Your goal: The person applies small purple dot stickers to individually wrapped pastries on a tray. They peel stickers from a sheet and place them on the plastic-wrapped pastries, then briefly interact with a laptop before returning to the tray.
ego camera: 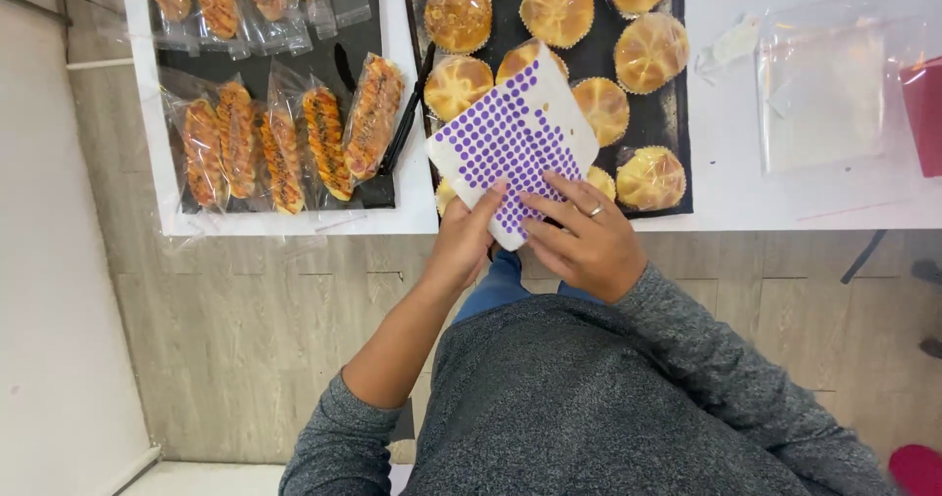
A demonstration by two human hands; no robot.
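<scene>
A white sheet of small round purple stickers [510, 141] is held over the front edge of a black tray [677, 123] of round golden buns in paper cups. My left hand [461, 241] grips the sheet's near corner from below. My right hand [579, 236], with a ring on one finger, rests its fingertips on the sheet's lower right part, touching the stickers.
A second black tray [368, 54] at the left holds long twisted pastries [285, 138] in clear bags. A stack of clear plastic bags [829, 89] lies on the white table [746, 182] at the right, beside a red object [925, 113]. Wood-look floor lies below.
</scene>
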